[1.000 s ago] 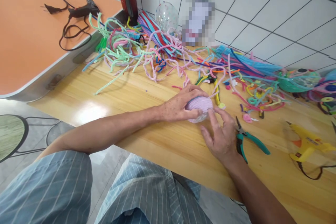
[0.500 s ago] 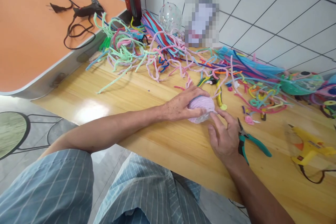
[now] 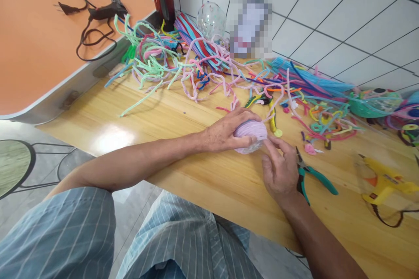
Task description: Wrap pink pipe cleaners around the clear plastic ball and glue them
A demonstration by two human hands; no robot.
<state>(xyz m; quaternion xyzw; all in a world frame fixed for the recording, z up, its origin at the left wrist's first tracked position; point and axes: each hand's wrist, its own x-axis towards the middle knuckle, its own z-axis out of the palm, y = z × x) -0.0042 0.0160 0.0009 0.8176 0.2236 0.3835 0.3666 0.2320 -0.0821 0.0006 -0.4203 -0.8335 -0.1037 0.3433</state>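
Observation:
A ball (image 3: 251, 131) wound with lilac pipe cleaners rests low over the wooden table, its lower part clear and unwrapped. My left hand (image 3: 225, 133) is closed round its left side, thumb across the front and fingers over the top. At the ball's right edge, the fingertips of my right hand (image 3: 281, 165) touch the lilac winding. Those fingers are stretched out, with the thumb apart from them and off the ball. Just right of that hand lie teal-handled pliers (image 3: 309, 174), jaws pointing away from me. Yellow-and-black cutters (image 3: 272, 115) lie behind the ball.
Tangled pipe cleaners (image 3: 153, 67) and bundled ones (image 3: 310, 80) line the tiled wall. A clear ball (image 3: 211, 19) and a blurred-out phone-like object (image 3: 250, 26) stand there. A yellow glue gun (image 3: 384, 181) lies right; a black corded tool (image 3: 109, 11) is on the orange surface (image 3: 39, 52).
My right hand has shifted very slightly at the ball's edge. The left hand keeps its hold, and the whole view has moved a little.

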